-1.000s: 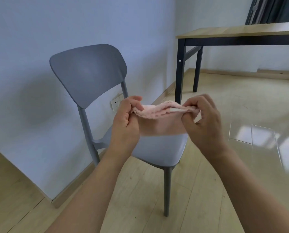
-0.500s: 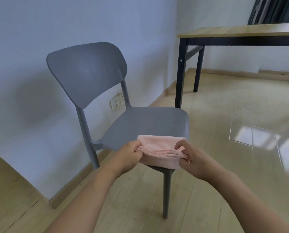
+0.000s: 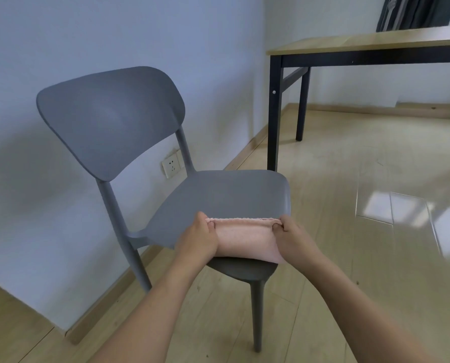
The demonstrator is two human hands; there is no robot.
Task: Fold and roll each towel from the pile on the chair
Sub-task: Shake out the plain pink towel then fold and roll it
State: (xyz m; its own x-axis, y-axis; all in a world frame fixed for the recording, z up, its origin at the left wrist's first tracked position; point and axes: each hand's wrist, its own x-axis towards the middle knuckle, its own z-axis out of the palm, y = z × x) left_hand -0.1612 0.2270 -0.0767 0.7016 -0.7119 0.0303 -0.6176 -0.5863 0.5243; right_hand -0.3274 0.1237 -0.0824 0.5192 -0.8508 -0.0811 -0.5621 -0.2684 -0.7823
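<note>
1. 2 hands pinch 1 pink towel (image 3: 245, 239), folded, lying on the near edge of the grey chair (image 3: 226, 195) seat.
2. Left hand (image 3: 199, 238) grips its left end.
3. Right hand (image 3: 294, 238) grips its right end.

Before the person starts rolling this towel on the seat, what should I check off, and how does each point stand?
1. Pink towel lies on the chair seat: ok, at the near edge.
2. Left hand grips its left end: ok.
3. Right hand grips its right end: ok.
4. Far edge straight between the fingers: ok.
5. Bare seat ahead for rolling: ok.
6. Fold layers aligned: cannot tell.
</note>
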